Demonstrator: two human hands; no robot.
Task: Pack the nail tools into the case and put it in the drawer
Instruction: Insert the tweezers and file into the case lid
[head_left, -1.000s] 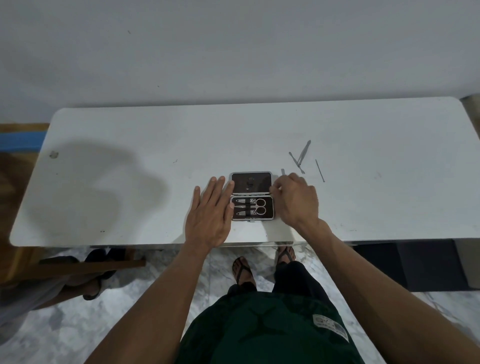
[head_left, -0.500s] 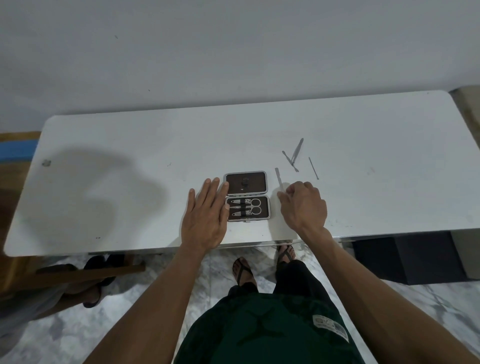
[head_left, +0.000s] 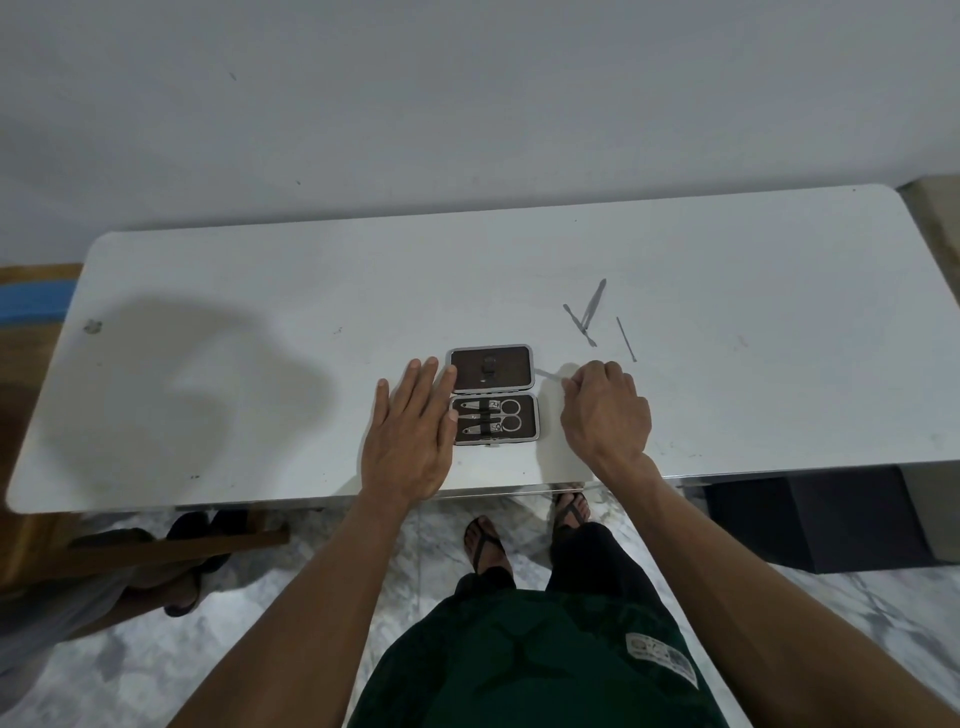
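Note:
A small brown nail case lies open on the white table; its near half holds two clippers and scissors under a strap. My left hand lies flat on the table with fingers spread, touching the case's left edge. My right hand is just right of the case, fingertips pinched on a thin metal tool that points toward the lid. Three more slim metal tools lie further back right: two crossed ones and a thin probe.
The table's front edge runs just below my wrists. A dark cabinet stands under the table at the right. A wooden bar and sandals sit on the marble floor at the left. My own feet are below the table edge.
My right hand has drawn back from the case's right side and pinched the thin tool, which has turned from upright to slanted toward the case. The left hand has stayed put.

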